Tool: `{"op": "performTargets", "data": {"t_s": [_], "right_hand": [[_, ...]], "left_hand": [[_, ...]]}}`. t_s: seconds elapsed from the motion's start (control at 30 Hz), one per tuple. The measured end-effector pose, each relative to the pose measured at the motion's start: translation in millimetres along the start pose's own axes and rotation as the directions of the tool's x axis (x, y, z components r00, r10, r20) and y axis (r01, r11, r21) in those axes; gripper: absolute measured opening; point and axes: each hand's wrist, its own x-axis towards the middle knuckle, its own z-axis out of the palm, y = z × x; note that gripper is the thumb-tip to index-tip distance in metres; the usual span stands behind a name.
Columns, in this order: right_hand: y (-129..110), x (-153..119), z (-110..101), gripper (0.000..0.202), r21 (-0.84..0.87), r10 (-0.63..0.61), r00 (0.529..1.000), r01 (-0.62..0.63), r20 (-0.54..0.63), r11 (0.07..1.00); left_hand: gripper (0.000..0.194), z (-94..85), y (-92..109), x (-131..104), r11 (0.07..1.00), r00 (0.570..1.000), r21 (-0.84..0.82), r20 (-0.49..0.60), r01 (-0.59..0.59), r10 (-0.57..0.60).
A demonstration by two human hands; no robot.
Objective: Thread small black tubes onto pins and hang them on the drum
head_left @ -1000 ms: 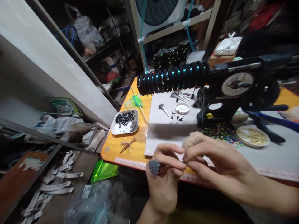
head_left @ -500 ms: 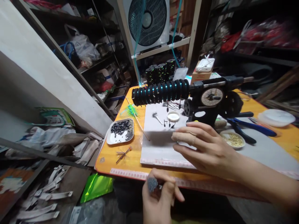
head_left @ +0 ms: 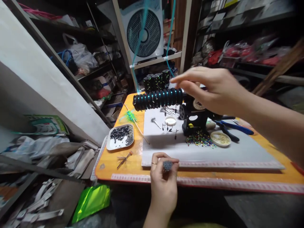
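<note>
My left hand is closed round a small bundle of grey wires, low in front of the table's front edge. My right hand is raised over the black geared device, its thumb and fingertips close together; whether something small is between them cannot be made out. Just left of and below those fingertips is the black ribbed roller with shiny blue line wound along it. Small black parts hang below the roller, and one small black piece stands out over the white board.
On the orange table are a white tray of black pieces, a green bristly stick, coloured beads, a dish of gold pieces and blue-handled pliers. Black spools and a fan stand behind.
My right hand has risen from above the white board to above the device, uncovering the beads. My left hand has moved up and slightly right with the wire bundle. The view has shifted.
</note>
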Motion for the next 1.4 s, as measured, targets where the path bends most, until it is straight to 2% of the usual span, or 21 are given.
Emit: {"op": "performTargets", "data": {"t_s": [0.1,0.17,0.23,0.3,0.4,0.53,0.63,0.7,0.8,0.9,0.97,1.03,1.13,1.2,1.3,1.4], "right_hand": [[17.0,49.9,25.9,0.046,-0.007,0.031,0.982,-0.03,0.188,1.0],[26.4,71.3,43.6,0.054,-0.028,0.067,0.956,-0.061,0.284,0.998],[30.9,79.8,55.4,0.064,-0.06,0.104,0.931,-0.089,0.349,0.994],[29.0,77.3,60.5,0.07,-0.099,0.143,0.917,-0.114,0.374,0.989],[17.3,63.4,61.4,0.068,-0.16,0.188,0.925,-0.142,0.331,0.977],[2.1,47.9,62.0,0.05,-0.211,0.198,0.953,-0.15,0.228,0.966],[-9.5,38.2,59.1,0.041,-0.191,0.167,0.971,-0.134,0.171,0.972],[-25.4,24.1,54.7,0.039,-0.134,0.106,0.986,-0.089,0.125,0.987],[-64.0,-17.4,49.8,0.048,0.064,-0.026,0.996,0.021,0.083,0.998],[-97.8,-76.6,53.3,0.049,0.218,-0.082,0.989,0.054,0.119,0.975],[-107.2,-113.7,61.3,0.044,0.285,-0.027,0.995,-0.003,0.101,0.958],[-109.7,-140.5,71.9,0.029,0.359,0.031,0.994,-0.066,0.102,0.931],[-112.0,-157.8,84.8,0.017,0.415,0.04,0.997,-0.067,0.072,0.907],[-114.2,-157.6,87.9,0.017,0.422,0.051,0.998,-0.062,0.038,0.905],[-114.9,-151.4,85.4,0.013,0.424,0.099,0.995,-0.087,-0.007,0.901],[-109.5,-149.8,82.0,0.01,0.47,0.17,0.986,-0.151,0.002,0.87]], "left_hand": [[0.015,-0.4,-1.3,-0.3,0.998,0.998,0.037,0.037,-0.044,0.043],[0.015,-1.9,-2.8,-0.5,0.997,0.994,0.047,0.087,-0.063,0.059],[0.016,-4.3,-4.4,0.0,0.995,0.988,0.052,0.135,-0.082,0.075],[0.016,-7.4,-5.2,1.4,0.994,0.982,0.052,0.168,-0.092,0.082],[0.017,-12.7,-3.6,4.4,0.997,0.978,0.038,0.199,-0.063,0.055],[0.018,-18.9,-0.1,7.6,1.0,0.973,-0.007,0.228,0.029,-0.027],[0.017,-20.5,0.2,7.3,0.998,0.968,-0.046,0.248,0.054,-0.041],[0.015,-20.5,-0.4,4.9,0.997,0.971,-0.068,0.236,0.046,-0.029],[0.014,-21.9,0.3,-1.2,0.995,0.985,-0.097,0.175,0.02,-0.002],[0.019,-24.7,3.4,-7.5,0.993,0.998,-0.121,0.062,-0.016,0.024],[0.022,-25.4,4.9,-11.3,0.99,0.999,-0.14,-0.028,-0.033,0.029],[0.026,-25.2,4.3,-15.2,0.987,0.996,-0.16,-0.085,-0.018,0.004],[0.032,-29.5,-0.6,-21.2,0.983,0.991,-0.164,-0.095,0.079,-0.096],[0.035,-40.7,-4.6,-24.2,0.974,0.985,-0.18,-0.084,0.136,-0.153],[0.045,-72.7,-6.5,-25.4,0.974,0.978,-0.154,-0.105,0.164,-0.181],[0.048,-113.3,0.1,-21.2,0.977,0.968,0.084,-0.175,0.197,-0.18]]}}
